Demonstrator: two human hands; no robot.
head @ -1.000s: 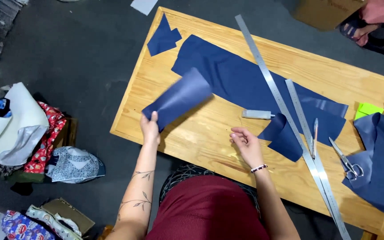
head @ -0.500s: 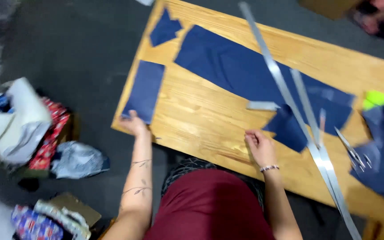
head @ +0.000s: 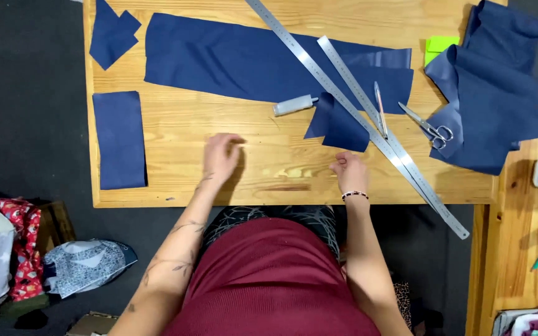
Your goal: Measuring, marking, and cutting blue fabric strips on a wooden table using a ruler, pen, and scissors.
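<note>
My left hand (head: 221,155) hovers over the bare wood of the table (head: 269,180), fingers spread, holding nothing. My right hand (head: 348,171) rests near the front edge with fingers loosely curled and empty, just below a small folded navy fabric piece (head: 337,123). A cut navy rectangle (head: 119,140) lies flat at the table's left edge. A long navy fabric strip (head: 250,59) stretches across the back. Two long metal rulers (head: 368,118) run diagonally to the right, with a pen (head: 380,109) on them. A grey chalk marker (head: 294,104) lies near the middle.
Scissors (head: 428,127) lie beside a heap of navy fabric (head: 490,87) at the right. Small navy scraps (head: 112,31) sit at the back left; a green notepad (head: 440,45) lies at the back right. Cloth bundles (head: 7,255) are on the floor left. A second wooden table (head: 524,236) adjoins right.
My left hand laid the navy rectangle flat at the table's left edge, let it go and moved back toward the middle. My right hand stayed near the front edge.
</note>
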